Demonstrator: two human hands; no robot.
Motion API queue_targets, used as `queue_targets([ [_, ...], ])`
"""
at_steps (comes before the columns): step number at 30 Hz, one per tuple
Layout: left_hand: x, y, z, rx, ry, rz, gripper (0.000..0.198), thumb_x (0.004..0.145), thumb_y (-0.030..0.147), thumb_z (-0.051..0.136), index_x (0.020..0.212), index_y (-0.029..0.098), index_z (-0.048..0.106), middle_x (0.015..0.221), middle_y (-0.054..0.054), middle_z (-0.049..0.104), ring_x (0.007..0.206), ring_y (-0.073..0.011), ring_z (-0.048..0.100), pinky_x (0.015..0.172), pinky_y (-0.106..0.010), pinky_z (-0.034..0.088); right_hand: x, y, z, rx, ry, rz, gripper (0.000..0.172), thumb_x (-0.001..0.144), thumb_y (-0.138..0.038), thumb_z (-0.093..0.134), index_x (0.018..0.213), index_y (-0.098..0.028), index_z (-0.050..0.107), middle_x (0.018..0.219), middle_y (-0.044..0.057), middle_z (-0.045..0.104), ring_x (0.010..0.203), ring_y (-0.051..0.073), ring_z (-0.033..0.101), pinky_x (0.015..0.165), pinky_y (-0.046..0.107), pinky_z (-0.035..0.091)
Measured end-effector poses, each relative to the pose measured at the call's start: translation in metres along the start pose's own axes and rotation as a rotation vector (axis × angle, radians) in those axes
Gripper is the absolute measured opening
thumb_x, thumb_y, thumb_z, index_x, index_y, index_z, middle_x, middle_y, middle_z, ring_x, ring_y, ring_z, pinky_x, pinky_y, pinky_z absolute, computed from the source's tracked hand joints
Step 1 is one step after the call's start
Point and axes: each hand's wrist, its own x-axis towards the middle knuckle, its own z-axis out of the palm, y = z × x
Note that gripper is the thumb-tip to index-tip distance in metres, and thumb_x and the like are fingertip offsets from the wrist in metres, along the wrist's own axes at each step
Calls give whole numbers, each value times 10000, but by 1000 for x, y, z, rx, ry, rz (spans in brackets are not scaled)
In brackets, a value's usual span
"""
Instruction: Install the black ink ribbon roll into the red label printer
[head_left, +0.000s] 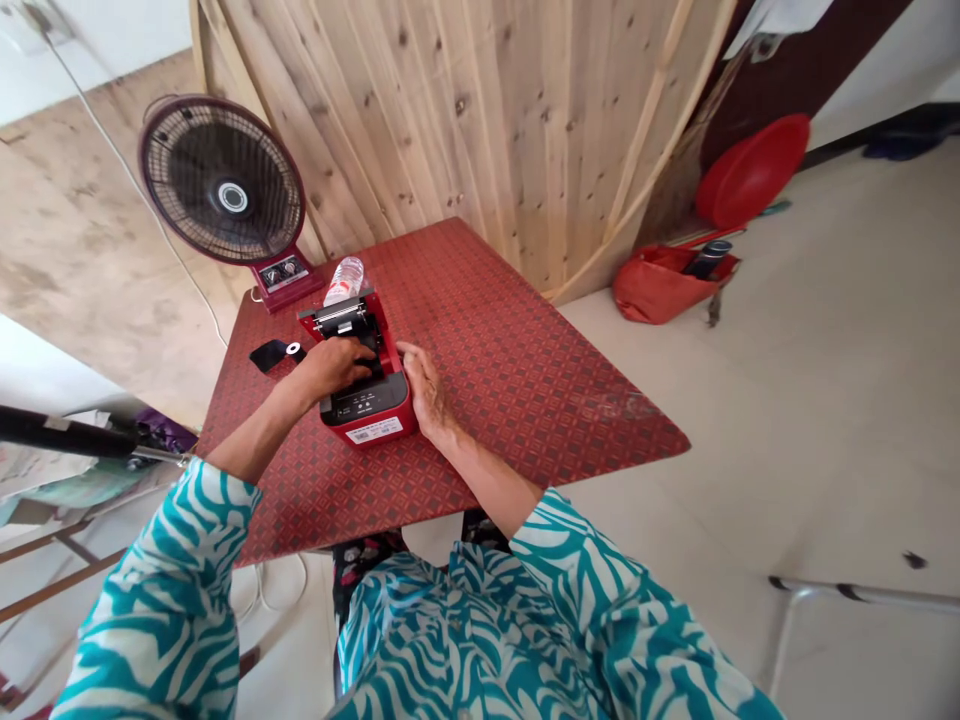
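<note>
A red and black label printer (371, 410) sits on the table with its lid (341, 320) raised toward the far side. My left hand (334, 368) reaches over the printer's open compartment, and its fingers hide what lies inside. My right hand (426, 388) lies against the printer's right side, with the fingers touching the red casing. A black strip with a round hole (276, 354) lies on the table to the left of the printer, close to my left wrist. Behind the raised lid stands a clear plastic bottle (345, 280).
The red patterned table (495, 370) stands against a pale wooden board (450, 120). A dark red fan (223, 180) stands at its far left corner. A red basin (752, 170) and a red bag (667, 285) are on the floor to the right.
</note>
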Motion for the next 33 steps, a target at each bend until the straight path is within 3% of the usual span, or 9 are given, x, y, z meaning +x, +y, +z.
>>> queue_targets([
  [5,12,8,8,202,-42,-91,330,811,259,725,1137,225,760,1164,-140,745,1035,-352,721,831,-386,557,2,-1,1,9,12,-22,464,948,-639,446,1135,-310,713,1249,39,702,1256,217,597,1175,428,435],
  [14,-5,20,-8,165,4,-126,287,827,261,715,1113,262,735,1138,-87,729,1044,-332,702,841,-372,528,3,1,1,30,12,-19,459,926,-636,467,1108,-299,720,1222,47,700,1245,219,603,1171,428,437],
  [19,-26,21,-17,64,120,-112,304,817,235,736,1119,267,744,1106,-65,701,914,-277,703,803,-350,515,3,2,1,46,34,5,442,908,-624,496,1093,-292,720,1209,46,705,1228,223,615,1171,445,436],
  [24,-63,-3,-36,-242,383,-3,340,759,336,791,1084,243,753,921,-21,689,768,-193,646,778,-325,515,2,4,0,60,22,17,393,914,-596,524,1089,-308,726,1201,25,722,1222,217,612,1167,442,439],
  [27,-94,-26,-38,-433,536,-86,455,736,430,803,1148,249,733,863,-5,692,728,-182,631,746,-323,522,1,5,-1,78,25,38,399,901,-598,538,1096,-305,726,1194,28,723,1220,232,612,1168,469,437],
  [30,-119,-51,-24,-614,638,-215,456,694,459,823,1069,222,715,866,-20,716,769,-196,666,758,-333,536,0,6,-2,81,37,52,388,889,-584,563,1104,-306,727,1209,27,718,1214,234,616,1173,470,429],
  [33,-128,-74,3,-722,636,-340,451,626,452,841,956,202,662,837,-24,707,740,-190,656,700,-320,519,-1,6,-3,74,46,59,375,884,-577,585,1102,-308,728,1218,24,721,1207,232,622,1169,463,429],
])
